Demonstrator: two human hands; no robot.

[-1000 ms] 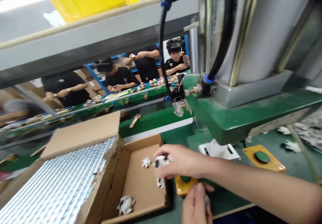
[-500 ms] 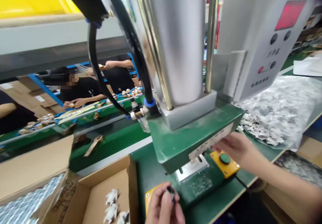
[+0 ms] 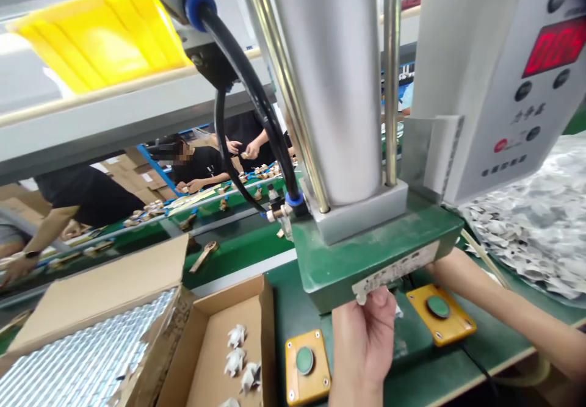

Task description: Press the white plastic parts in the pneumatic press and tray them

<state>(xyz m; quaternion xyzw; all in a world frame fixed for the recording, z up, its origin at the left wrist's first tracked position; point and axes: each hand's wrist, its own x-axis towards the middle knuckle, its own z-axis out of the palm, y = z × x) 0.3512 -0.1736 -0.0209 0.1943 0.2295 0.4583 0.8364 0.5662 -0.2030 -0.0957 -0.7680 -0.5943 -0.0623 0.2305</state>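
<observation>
The left hand (image 3: 364, 340) reaches in under the green head of the press (image 3: 375, 254), its fingers tucked up at the slot there, so it seems to be setting a small part in place (the part itself is hidden, and I cannot tell if the grip holds anything). The right hand is out of sight behind the press; only its arm shows. Next, both hands likely must come clear and press the two green buttons (image 3: 304, 360) (image 3: 438, 307)

My left hand (image 3: 364, 340) is up under the green press head (image 3: 375, 254), center-bottom of the frame. My right hand's fingers are tucked behind it, so whatever they're touching is probably hidden.
</observation>
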